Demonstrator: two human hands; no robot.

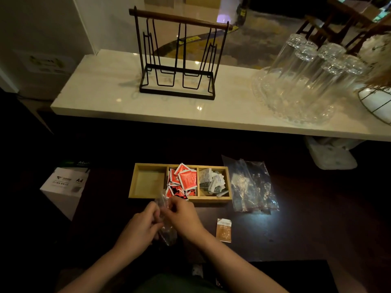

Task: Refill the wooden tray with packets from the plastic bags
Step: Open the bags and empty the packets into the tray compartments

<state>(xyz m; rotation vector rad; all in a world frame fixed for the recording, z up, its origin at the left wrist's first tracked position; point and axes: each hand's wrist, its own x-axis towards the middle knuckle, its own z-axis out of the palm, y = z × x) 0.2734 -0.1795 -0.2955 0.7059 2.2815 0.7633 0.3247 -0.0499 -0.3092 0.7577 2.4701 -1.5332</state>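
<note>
Both hands meet over the near middle of the dark tabletop [296, 229], just in front of the wooden tray [179, 200]. The left hand [139, 226] and the right hand [182, 214] each curl their fingers round a small clear plastic bag [166, 227], pinching its crumpled upper part between them; what the bag holds is too dim to tell.

The tray has three compartments side by side. The left one shows only its bare wooden floor. The middle one is heaped with red packets [184, 179], some tilted and overlapping, a few rising above the rim. The right one holds white and grey packets [212, 180] lying loosely.

Just to the right of the tray, touching or nearly touching its end, lie flattened clear plastic bags [251, 185]. Near the right hand, apart from the tray, a single brown-and-white packet [223, 230] lies flat on the tabletop. At the left stands a white box marked A4 [63, 187].

On the far side runs a pale marble counter [105, 89] carrying a black wire rack with a wooden handle [179, 58] and, to the right, upturned drinking glasses [306, 68] on a clear glass tray [275, 106].
</note>
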